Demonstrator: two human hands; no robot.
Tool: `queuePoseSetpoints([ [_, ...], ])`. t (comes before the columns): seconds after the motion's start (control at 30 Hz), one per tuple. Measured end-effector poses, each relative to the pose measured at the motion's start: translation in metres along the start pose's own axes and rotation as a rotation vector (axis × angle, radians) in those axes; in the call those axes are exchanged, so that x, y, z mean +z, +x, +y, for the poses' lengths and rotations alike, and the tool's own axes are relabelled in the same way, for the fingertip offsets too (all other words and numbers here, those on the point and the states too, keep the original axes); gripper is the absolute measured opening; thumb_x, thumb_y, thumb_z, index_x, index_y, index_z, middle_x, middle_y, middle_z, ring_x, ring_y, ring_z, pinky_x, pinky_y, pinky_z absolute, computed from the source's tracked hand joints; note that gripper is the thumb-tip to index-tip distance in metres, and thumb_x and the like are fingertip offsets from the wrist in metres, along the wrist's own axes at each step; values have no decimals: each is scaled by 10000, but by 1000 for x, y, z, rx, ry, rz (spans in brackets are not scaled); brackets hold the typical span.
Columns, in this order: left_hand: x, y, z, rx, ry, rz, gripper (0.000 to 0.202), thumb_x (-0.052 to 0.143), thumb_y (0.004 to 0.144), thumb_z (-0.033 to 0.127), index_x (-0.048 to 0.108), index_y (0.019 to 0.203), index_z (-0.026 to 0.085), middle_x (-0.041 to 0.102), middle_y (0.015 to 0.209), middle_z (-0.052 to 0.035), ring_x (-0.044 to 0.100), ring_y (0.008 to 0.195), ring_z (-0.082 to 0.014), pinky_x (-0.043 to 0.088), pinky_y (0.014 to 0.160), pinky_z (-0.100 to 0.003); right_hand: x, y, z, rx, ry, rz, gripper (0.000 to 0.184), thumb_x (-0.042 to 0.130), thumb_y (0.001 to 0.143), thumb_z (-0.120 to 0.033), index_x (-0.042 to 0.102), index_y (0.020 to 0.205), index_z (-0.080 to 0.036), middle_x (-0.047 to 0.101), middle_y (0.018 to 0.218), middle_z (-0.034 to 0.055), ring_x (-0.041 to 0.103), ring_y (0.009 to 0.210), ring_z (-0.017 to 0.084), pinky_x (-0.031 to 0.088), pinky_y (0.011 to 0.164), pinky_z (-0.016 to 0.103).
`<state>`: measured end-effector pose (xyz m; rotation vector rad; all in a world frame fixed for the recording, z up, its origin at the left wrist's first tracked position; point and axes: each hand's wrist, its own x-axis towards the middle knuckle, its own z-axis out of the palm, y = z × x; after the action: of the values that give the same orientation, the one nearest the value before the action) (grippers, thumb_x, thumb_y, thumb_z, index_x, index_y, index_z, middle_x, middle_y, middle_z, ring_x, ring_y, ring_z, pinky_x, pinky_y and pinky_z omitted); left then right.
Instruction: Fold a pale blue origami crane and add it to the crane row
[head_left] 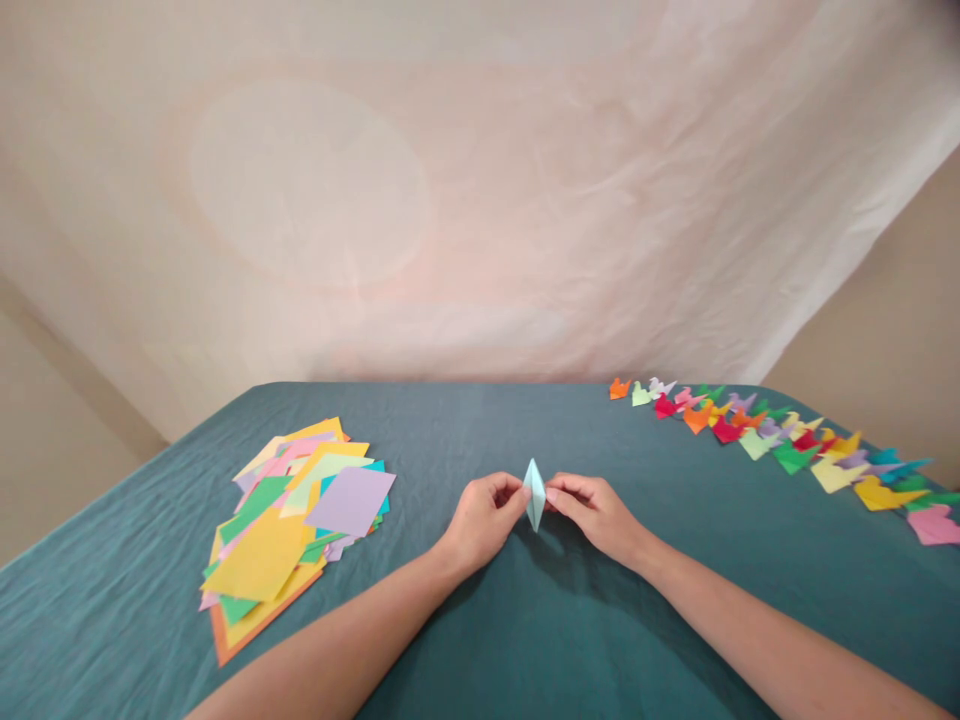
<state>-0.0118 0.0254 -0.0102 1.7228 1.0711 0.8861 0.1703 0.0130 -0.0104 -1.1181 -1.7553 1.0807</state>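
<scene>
A pale blue piece of folded origami paper (534, 494), shaped like a narrow diamond, is held upright just above the table. My left hand (489, 512) pinches its left side between thumb and fingers. On the opposite side, the thumb and fingers of my right hand (598, 512) close on its right edge. Both forearms reach in from the bottom of the view. The paper's pointed top and bottom tips stick out beyond the fingers, and its side corners are hidden by my fingertips.
Loose coloured paper squares (259, 555) lie in an overlapping pile at the left. Several folded paper birds (795, 455) stand in rows along the right side. A dark green cloth (450, 420) covers the table, and a pale curtain (480, 200) hangs behind its far edge.
</scene>
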Motion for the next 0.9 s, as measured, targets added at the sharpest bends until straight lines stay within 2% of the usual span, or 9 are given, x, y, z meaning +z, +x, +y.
queuePoseSetpoints([
  [0.23, 1, -1, 0, 3, 29, 11, 256, 486, 841, 345, 624, 800, 134, 602, 683, -12, 529, 613, -117, 401, 568, -201, 1, -2, -2, -5, -32, -17, 246, 472, 861, -347, 588, 743, -165, 521, 678, -10, 450, 630, 126, 363, 604, 241],
  [0.47, 2, -2, 1, 18, 110, 38, 237, 463, 841, 310, 608, 763, 139, 588, 668, -6, 521, 601, -108, 394, 565, -199, 0, -2, -2, -22, -65, -36, 234, 471, 862, -335, 586, 750, -165, 532, 697, -2, 456, 640, 129, 370, 618, 245],
  [0.73, 8, -3, 2, 29, 275, 125, 148, 512, 773, 267, 595, 717, 158, 588, 647, 10, 523, 591, -106, 383, 552, -194, 3, -1, -3, -38, -104, -45, 208, 481, 847, -308, 552, 710, -169, 487, 652, -15, 434, 614, 121, 357, 595, 238],
  [0.9, 8, -4, -1, 48, 307, 127, 137, 519, 767, 268, 602, 722, 169, 613, 674, 13, 542, 605, -109, 382, 550, -193, 4, -2, -2, -60, -124, -34, 218, 482, 844, -302, 510, 669, -175, 449, 626, -29, 417, 595, 114, 337, 568, 231],
])
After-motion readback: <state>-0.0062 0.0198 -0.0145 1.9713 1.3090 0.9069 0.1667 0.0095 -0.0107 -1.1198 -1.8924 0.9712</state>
